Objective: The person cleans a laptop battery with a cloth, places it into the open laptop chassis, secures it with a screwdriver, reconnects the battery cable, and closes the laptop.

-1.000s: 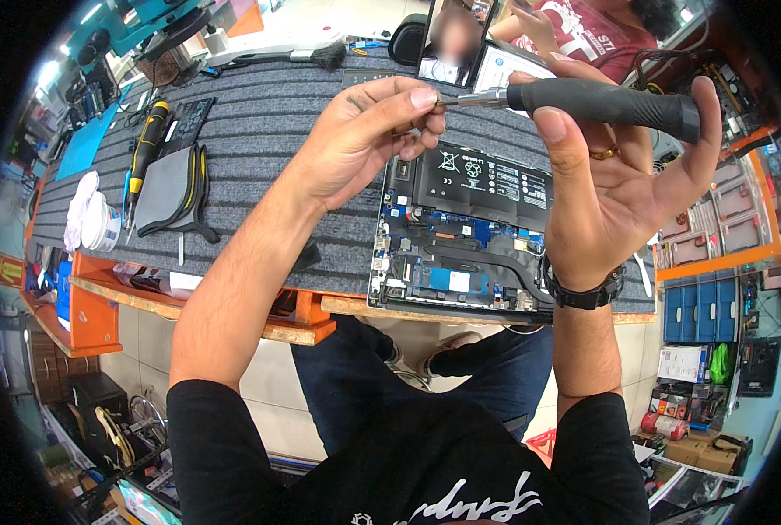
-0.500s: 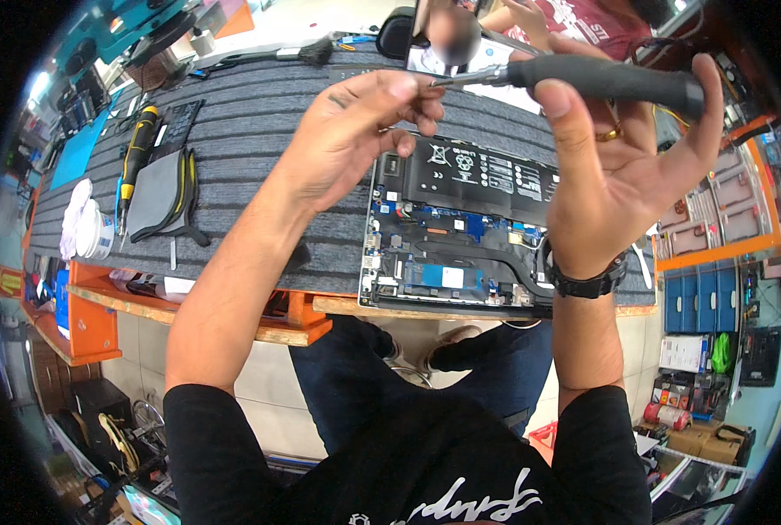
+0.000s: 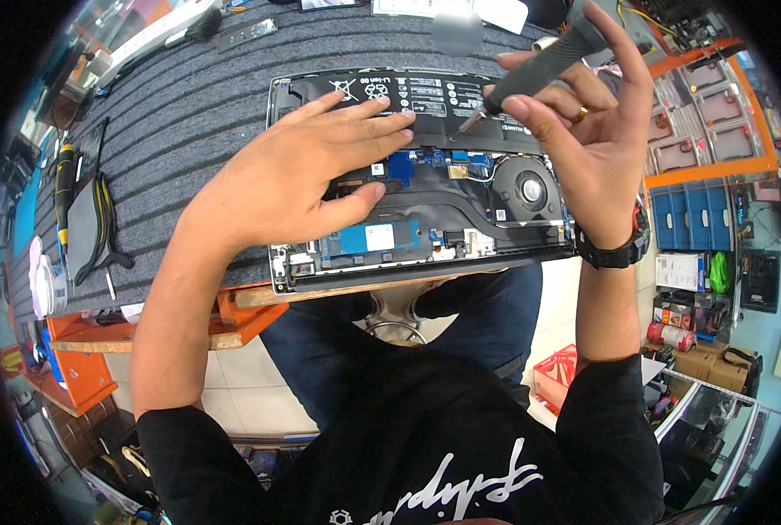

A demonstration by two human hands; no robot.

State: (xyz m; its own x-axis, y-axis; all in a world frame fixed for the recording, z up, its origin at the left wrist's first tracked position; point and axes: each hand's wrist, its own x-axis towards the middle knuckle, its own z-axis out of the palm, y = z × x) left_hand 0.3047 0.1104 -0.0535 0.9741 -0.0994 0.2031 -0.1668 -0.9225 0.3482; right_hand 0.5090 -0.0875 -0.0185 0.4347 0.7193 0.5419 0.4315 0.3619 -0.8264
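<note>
Laptop shell, rectangular, silver-edged, holds a flat black battery; my left hand spreads, my right hand pinches a grey cylindrical screwdriver.

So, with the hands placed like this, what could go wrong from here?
1. The right hand holds the screwdriver at a slant, its tip at the battery's lower edge; a slip might scratch or pierce the battery.
2. The left hand is spread over the battery and the board; leaning hard might strain parts beneath.
3. The fan lies uncovered near the tip, so a skid could perhaps damage it.
</note>
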